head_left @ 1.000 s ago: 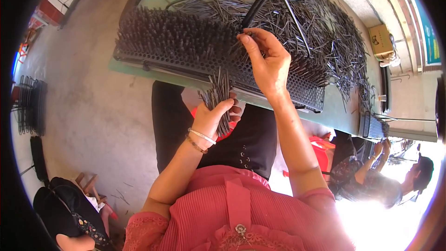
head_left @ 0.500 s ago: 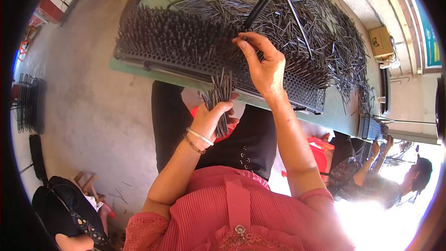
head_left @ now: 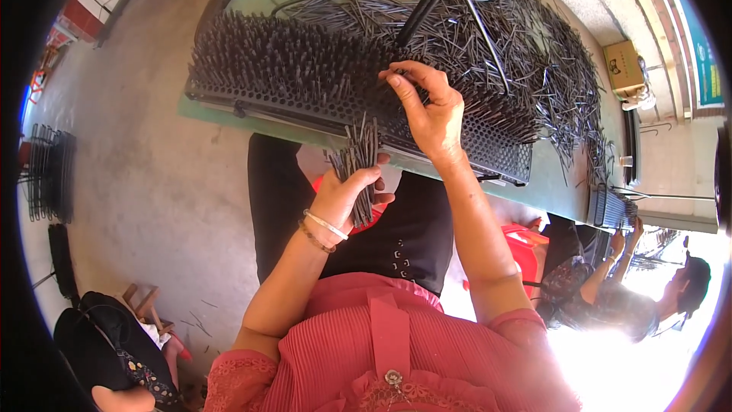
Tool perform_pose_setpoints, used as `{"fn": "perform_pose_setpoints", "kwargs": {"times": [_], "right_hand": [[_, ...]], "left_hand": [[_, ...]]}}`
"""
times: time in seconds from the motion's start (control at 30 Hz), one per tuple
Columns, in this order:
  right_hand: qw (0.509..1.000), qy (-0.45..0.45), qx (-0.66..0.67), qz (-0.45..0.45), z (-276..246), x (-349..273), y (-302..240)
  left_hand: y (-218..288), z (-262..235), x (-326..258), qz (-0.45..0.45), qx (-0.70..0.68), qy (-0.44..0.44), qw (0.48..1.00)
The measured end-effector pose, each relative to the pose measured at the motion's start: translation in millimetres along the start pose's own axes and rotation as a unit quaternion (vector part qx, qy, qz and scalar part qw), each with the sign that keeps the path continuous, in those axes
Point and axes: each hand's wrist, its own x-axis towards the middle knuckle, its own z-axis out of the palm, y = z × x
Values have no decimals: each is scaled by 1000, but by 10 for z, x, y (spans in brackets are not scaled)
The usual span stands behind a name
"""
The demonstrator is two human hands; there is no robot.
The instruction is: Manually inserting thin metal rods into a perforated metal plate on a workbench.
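My left hand is closed round a bundle of thin dark rods, held nearly upright just before the table's front edge. Over the middle of a black perforated rack is my right hand, thumb and fingertips pinched together. Whatever sits in that pinch is too small and dark to make out. Many standing rods fill the rack's left part, and others stand along its back at the right. Bare holes show along the front and right of the rack.
A large heap of loose rods covers the green table behind the rack. A black metal frame rises over them. At the right another person works at a similar rack. A cardboard box stands by the wall.
My right hand has shifted very slightly left and down over the rack, still pinched. The left hand and its bundle have hardly moved.
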Motion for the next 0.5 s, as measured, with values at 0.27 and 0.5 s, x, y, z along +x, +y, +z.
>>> {"fn": "perform_pose_setpoints", "kwargs": {"times": [0.27, 0.5], "right_hand": [[977, 17, -138, -161, 56, -14, -130], [969, -37, -173, -174, 80, 97, -136]], "left_hand": [[-9, -38, 0, 21, 38, -7, 999], [-19, -36, 5, 14, 43, -9, 999]]}}
